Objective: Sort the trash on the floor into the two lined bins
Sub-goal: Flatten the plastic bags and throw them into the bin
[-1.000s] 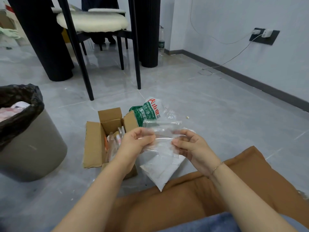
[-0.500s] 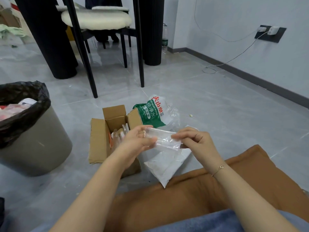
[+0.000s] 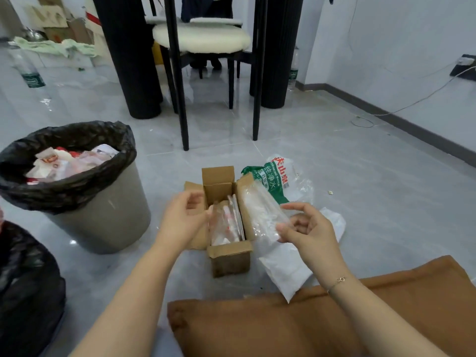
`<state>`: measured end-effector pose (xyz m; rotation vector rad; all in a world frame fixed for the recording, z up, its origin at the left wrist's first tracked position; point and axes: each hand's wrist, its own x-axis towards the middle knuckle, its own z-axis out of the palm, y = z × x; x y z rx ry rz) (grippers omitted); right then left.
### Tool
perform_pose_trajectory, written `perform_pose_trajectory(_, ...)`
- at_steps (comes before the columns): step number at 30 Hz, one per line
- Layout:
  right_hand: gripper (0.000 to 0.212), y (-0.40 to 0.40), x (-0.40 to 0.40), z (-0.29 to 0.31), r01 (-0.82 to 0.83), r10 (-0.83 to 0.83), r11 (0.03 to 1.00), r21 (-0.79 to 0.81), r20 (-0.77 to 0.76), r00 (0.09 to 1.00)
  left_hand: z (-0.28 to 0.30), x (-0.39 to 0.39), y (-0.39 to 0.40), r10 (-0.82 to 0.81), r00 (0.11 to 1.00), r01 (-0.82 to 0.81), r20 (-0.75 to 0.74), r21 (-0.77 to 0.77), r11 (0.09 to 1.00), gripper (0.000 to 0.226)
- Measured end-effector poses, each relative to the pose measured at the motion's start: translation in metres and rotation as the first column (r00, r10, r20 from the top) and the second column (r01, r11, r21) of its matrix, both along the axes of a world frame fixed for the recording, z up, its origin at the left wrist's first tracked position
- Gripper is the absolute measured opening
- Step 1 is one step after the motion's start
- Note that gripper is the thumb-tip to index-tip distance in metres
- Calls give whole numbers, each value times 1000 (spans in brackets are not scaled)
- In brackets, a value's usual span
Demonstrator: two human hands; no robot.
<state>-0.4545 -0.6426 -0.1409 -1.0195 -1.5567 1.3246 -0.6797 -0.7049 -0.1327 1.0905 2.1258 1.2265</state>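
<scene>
My right hand [image 3: 307,231] pinches a crumpled clear plastic bag [image 3: 262,212] just right of an open cardboard box [image 3: 229,258] on the floor. My left hand [image 3: 181,219] hovers over the box's left flap, fingers loosely curved and holding nothing. Clear wrappers with red print [image 3: 226,222] stand inside the box. Behind it lies a green and white water-pack wrapper [image 3: 278,176]. A white plastic bag [image 3: 291,266] lies under my right hand. A grey bin with a black liner [image 3: 103,222] holding wrappers stands to the left. A second black-lined bin [image 3: 25,279] is at the lower left edge.
A brown cushion [image 3: 296,318] lies in front of me. A chair [image 3: 201,37] and thick black table legs [image 3: 134,60] stand behind the trash. A small scrap [image 3: 330,192] lies on the tiles at the right. A white cable [image 3: 386,109] runs along the right wall.
My left hand has let go of the clear plastic bag and moved left to the box. My right hand alone holds the bag now. The camera has swung left, showing both bins.
</scene>
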Motion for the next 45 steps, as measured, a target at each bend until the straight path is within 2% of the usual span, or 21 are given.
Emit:
perform_pose_trajectory(2,41,7,-17,3,16,-18,999,28,64,998,-15,-18,3,67,997,-70,-26,-163,984,55)
perform_pose_trajectory(4,46,15,-40,3,0,-7,999,40,177,984,-29,-24,10,54,999,-50,7,-278,959,68)
perform_pose_trajectory(8,46,28,-91,-12,-31,8,998,61,343,939,-41,-31,22,-16,999,3,-31,-386,922,82)
perform_pose_trajectory(11,39,31,-124,-28,-77,13,990,122,455,890,-42,-38,21,-42,999,45,17,-406,913,86)
perform_pose_trajectory(14,39,36,-143,-37,-234,-28,938,256,728,685,-42,-43,22,-47,998,56,33,-399,915,87)
perform_pose_trajectory(19,34,42,-156,-46,-428,-29,875,225,908,417,-46,-48,24,-34,995,69,96,-383,921,90)
perform_pose_trajectory(24,21,42,-166,-56,-523,133,852,35,951,280,-46,-48,25,-19,992,66,128,-378,923,89)
perform_pose_trajectory(28,22,45,-164,-58,-531,269,836,-139,947,177,-47,-46,24,5,989,50,147,-368,928,90)
perform_pose_trajectory(31,30,46,-162,-51,-459,422,836,-301,888,185,-47,-45,23,7,989,48,150,-357,933,90)
perform_pose_trajectory(34,33,43,-164,-39,-422,480,818,-390,868,128,-45,-44,23,25,984,37,178,-338,940,90)
perform_pose_trajectory(37,22,41,-161,-29,-424,362,867,-261,915,179,-44,-40,24,3,989,49,149,-346,937,87)
perform_pose_trajectory(40,26,44,-150,-17,-403,162,913,-70,966,200,-40,-37,22,-37,999,41,18,-389,920,77)
perform_pose_trajectory(42,34,47,-141,-10,-340,184,937,-81,942,281,-35,-37,20,-33,997,5,-64,-383,924,66)
perform_pose_trajectory(45,37,51,-126,-1,-219,265,960,-175,820,506,-26,-39,20,18,990,-61,-141,-306,950,62)
